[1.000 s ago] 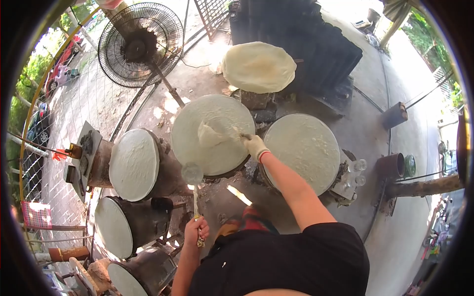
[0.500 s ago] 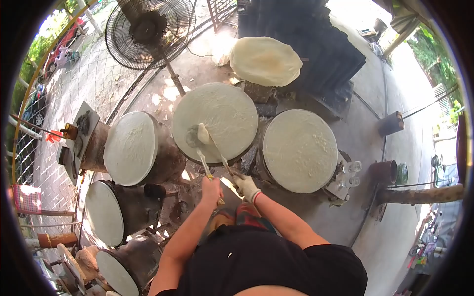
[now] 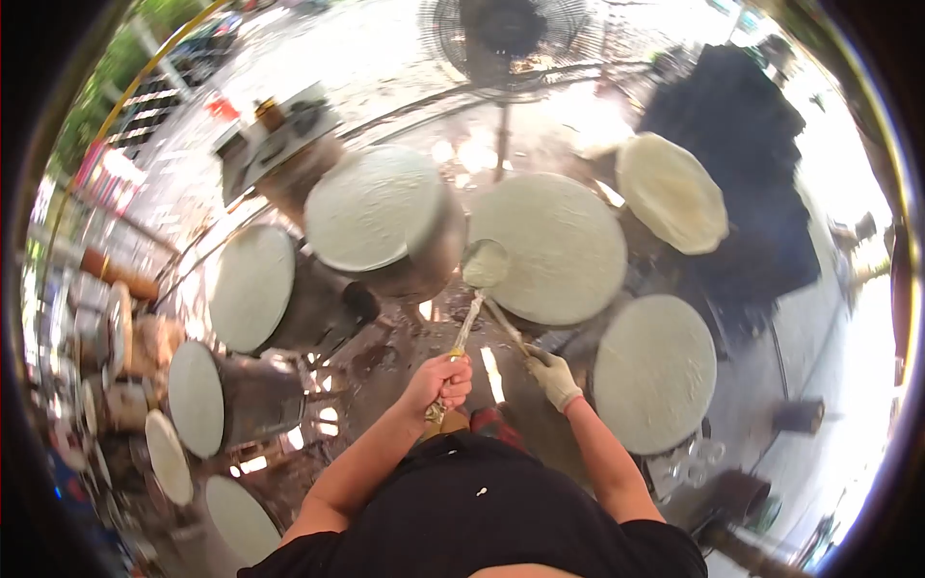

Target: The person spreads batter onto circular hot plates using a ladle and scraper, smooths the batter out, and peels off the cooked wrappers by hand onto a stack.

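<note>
My left hand (image 3: 438, 385) is bare and closed around the handle of a ladle (image 3: 485, 263), whose round bowl is coated in pale batter. The bowl overlaps the left edge of the middle round griddle (image 3: 554, 250), which a pale batter sheet covers; I cannot tell whether they touch. My right hand (image 3: 554, 379), in a whitish glove, grips a thin stick-like tool (image 3: 505, 324). That tool's far end is hidden behind the ladle. Left of the ladle stands another batter-covered griddle (image 3: 371, 207) on a drum-shaped stove.
To the right is another coated griddle (image 3: 655, 376), with glass jars (image 3: 696, 460) beside it. A large pale flatbread (image 3: 672, 193) lies by a dark corrugated stack (image 3: 737, 183). More drum stoves (image 3: 260, 400) line the left. A fan (image 3: 501, 29) stands at the back.
My view has swung left, so the griddles and fan appear farther right. The ladle has gone from over the middle griddle to its left edge. Both hands keep their holds.
</note>
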Tool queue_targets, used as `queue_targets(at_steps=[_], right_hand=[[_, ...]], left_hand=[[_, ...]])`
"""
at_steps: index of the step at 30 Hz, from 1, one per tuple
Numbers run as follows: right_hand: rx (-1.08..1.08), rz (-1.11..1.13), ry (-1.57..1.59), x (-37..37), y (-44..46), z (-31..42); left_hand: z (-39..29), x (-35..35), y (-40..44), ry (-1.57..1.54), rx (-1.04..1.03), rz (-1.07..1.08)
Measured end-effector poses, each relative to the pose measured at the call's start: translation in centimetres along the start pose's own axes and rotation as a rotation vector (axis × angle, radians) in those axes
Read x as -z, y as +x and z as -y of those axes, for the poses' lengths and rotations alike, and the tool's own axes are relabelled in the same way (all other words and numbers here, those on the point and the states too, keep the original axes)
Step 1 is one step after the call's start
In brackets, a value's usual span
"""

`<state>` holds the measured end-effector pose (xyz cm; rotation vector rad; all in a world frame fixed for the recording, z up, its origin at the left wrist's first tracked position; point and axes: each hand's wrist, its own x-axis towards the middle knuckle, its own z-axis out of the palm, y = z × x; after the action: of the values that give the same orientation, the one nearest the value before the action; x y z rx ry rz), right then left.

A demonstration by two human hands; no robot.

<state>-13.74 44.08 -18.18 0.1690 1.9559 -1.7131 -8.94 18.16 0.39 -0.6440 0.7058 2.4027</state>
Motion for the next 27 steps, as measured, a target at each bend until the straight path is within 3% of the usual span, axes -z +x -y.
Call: queue_targets(at_steps=[2, 7, 12, 14, 16, 18, 20, 22, 23, 27], right_hand=[[-0.186, -0.089, 0.237, -2.3, -1.2, 2.0], [-0.215, -0.009, 0.127, -11.2, 4.8, 6.1], [-0.211, 0.151, -0.01, -26.7, 11.9, 13.2], [-0.109, 0.208, -0.152, -34.7, 17.4, 14.2], [0.207, 0.281, -0.212, -42.8, 22.3, 15.2], [0.251, 0.231, -0.444, -50.1, 27.1, 18.1], [0.157, 0.202, -0.515, -56.2, 30.9, 20.3], [0.142, 0.076, -0.678, -60.2, 29.1, 25.7], [0.11, 0.083, -0.549, -61.6, 29.0, 26.2], [0.147, 0.162, -0.575, -64.3, 30.4, 22.2]], left_hand=[[-0.5, 1.9, -2.6, -0.044, -0.037, -0.021], [-5.6, 7.8, -8.5, -0.077, -0.287, -0.188], [-12.8, 17.0, -14.0, -0.135, -0.472, -0.482], [-15.8, 21.3, -16.2, -0.201, -0.515, -0.58], [-18.3, 25.1, -18.8, -0.273, -0.558, -0.662], [-20.6, 28.1, -21.6, -0.334, -0.627, -0.701], [-22.4, 30.3, -24.0, -0.377, -0.692, -0.753], [-23.3, 31.9, -26.3, -0.391, -0.742, -0.814], [-23.8, 32.4, -27.2, -0.43, -0.781, -0.837], [-24.3, 34.6, -29.7, -0.536, -0.881, -0.869]])
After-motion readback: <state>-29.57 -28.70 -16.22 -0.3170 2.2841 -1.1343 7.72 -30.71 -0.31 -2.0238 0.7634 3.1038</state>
